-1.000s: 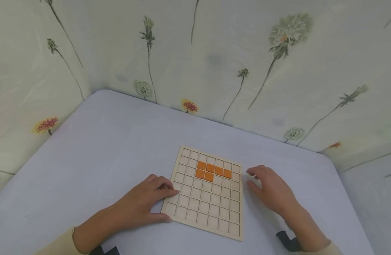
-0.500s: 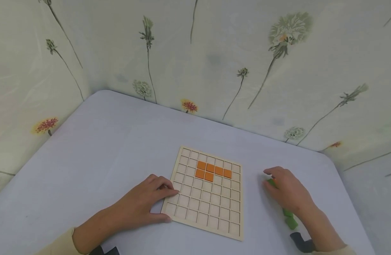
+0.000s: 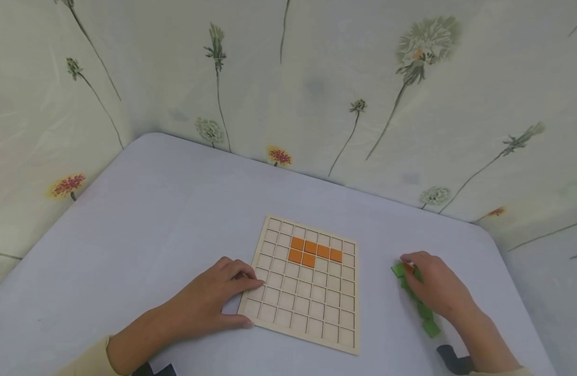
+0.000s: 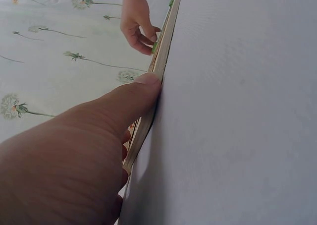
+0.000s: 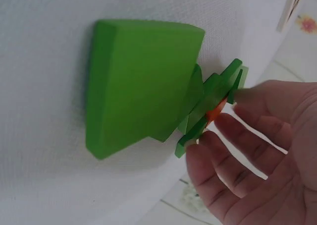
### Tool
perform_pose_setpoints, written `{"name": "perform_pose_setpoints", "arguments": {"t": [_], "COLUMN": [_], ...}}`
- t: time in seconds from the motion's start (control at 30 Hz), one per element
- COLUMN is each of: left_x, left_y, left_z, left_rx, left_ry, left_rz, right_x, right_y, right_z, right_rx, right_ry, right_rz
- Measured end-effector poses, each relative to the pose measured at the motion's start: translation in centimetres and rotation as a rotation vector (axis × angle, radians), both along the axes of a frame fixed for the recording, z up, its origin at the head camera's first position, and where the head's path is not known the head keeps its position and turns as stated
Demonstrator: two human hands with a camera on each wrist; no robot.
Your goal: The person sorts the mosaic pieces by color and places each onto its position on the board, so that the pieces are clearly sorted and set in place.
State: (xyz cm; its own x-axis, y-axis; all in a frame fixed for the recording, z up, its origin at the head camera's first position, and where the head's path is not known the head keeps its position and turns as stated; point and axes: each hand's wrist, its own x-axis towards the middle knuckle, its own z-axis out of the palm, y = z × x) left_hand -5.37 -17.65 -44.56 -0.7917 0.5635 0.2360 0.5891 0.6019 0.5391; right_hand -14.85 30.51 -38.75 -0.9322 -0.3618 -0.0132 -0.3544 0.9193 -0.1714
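A pale wooden grid board (image 3: 298, 313) lies on the table, several orange square tiles (image 3: 310, 247) set in its upper cells. My left hand (image 3: 199, 300) rests at the board's left edge, the thumb near its lower left corner and the index fingertip on the rim. In the left wrist view, that thumb (image 4: 124, 103) lies along the edge. To the right of the board, my right hand (image 3: 441, 287) reaches over loose green tiles (image 3: 425, 312). An orange tile (image 5: 216, 111) shows among them, between its thumb and fingers. Whether the fingertips grip it is unclear.
The table has a white cover (image 3: 185, 198). Behind it hangs a flower-print cloth (image 3: 316, 94). Dark straps (image 3: 453, 360) show at both wrists. One green tile (image 5: 143, 81) lies close to the right wrist camera.
My right hand has moved right, from beside the board to the loose tiles, uncovering several green ones. My left hand and the board have stayed in place.
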Motion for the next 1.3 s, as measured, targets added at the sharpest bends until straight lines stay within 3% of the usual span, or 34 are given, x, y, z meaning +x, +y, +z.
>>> {"name": "perform_pose_setpoints", "arguments": {"t": [0.27, 1.3], "left_x": [-0.1, 0.0], "left_y": [0.0, 0.0], "left_z": [0.0, 0.2], "left_rx": [0.003, 0.023], "left_ry": [0.012, 0.001], "left_rz": [0.0, -0.008], "right_x": [-0.2, -1.2], "right_y": [0.4, 0.5], "right_z": [0.1, 0.7], "right_rx": [0.011, 0.069], "right_ry": [-0.022, -0.213], "right_rz": [-0.006, -0.213]}}
